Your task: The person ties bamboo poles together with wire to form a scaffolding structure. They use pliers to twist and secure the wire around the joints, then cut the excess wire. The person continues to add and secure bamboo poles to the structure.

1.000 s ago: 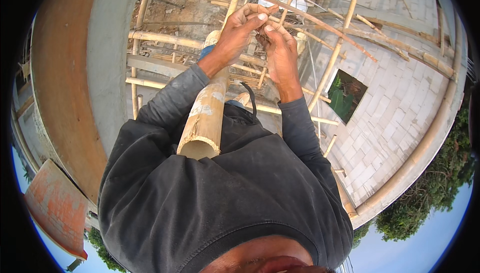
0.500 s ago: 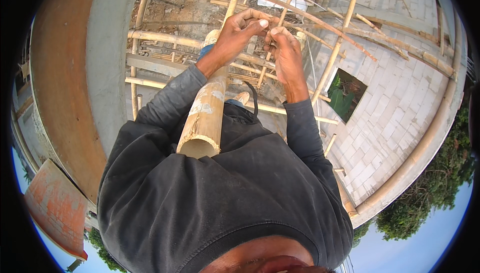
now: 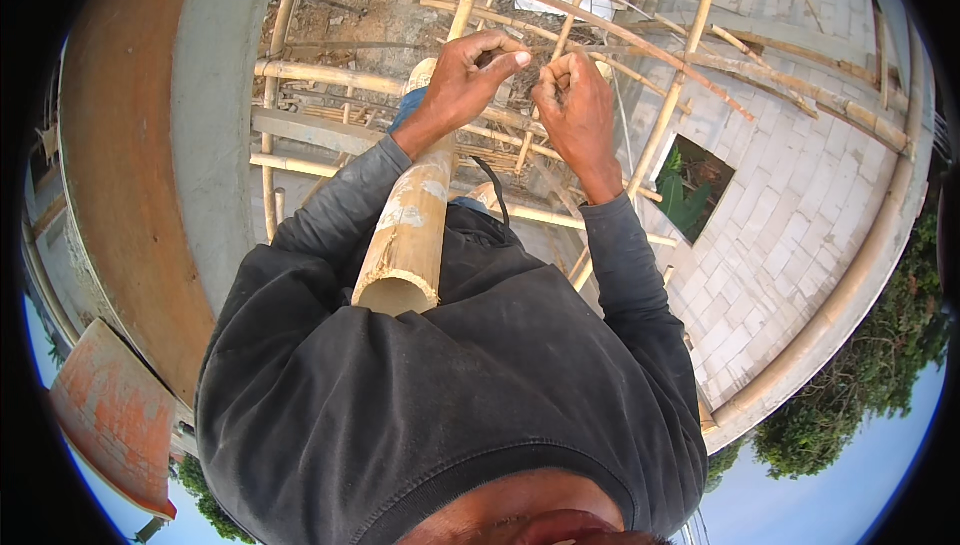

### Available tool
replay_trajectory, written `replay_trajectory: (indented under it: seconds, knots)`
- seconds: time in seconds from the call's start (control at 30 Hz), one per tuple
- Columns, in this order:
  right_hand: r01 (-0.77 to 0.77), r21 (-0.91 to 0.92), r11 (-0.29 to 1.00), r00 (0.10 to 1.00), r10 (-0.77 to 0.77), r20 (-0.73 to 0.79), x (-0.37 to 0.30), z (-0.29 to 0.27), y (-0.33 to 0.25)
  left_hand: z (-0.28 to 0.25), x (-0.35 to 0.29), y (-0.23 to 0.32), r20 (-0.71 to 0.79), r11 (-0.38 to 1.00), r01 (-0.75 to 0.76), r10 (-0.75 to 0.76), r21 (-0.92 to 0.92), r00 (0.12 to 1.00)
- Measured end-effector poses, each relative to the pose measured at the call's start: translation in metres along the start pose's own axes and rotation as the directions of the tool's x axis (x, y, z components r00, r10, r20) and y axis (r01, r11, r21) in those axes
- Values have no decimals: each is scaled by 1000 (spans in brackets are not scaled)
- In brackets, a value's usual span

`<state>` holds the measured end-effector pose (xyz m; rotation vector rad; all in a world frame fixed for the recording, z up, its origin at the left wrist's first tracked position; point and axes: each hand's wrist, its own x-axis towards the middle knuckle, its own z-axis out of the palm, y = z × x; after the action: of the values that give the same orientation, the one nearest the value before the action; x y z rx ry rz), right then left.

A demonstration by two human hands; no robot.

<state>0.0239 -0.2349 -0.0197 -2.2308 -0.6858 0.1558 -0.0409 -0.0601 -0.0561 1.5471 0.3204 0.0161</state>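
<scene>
My left hand (image 3: 464, 83) is raised in front of me, thumb and forefinger pinched together. Level with it and a little to the right, my right hand (image 3: 581, 117) is curled closed with its fingertips pressed together. A narrow gap parts the two hands. Whatever they pinch, perhaps something very thin, is too small to make out. A thick bamboo pole (image 3: 408, 235) with a hollow cut end slopes up close to my chest, and my left forearm crosses over its upper part.
Thin bamboo scaffolding poles (image 3: 668, 115) crisscross ahead and below, with bare ground far beneath. A long split bamboo strip (image 3: 590, 20) arches beyond my hands. To the left runs a grey concrete ledge (image 3: 225, 75); at right stands a pale block wall (image 3: 770, 235) with a square opening.
My hands have drawn apart, the right one moving slightly right and downward. Both stay pinched or curled closed. The thick bamboo pole has hardly moved.
</scene>
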Motion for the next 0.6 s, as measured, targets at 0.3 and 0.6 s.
replay_trajectory:
  seconds: [0.3, 0.6]
  knots:
    - [-559, 662, 498, 815, 478, 328, -1, -11, -1, -2, 7, 7, 13, 987, -117, 117, 114, 993]
    - [-397, 365, 842, 917, 346, 199, -11, 6, 20, 3, 3, 9, 11, 982, -112, 112, 151, 994]
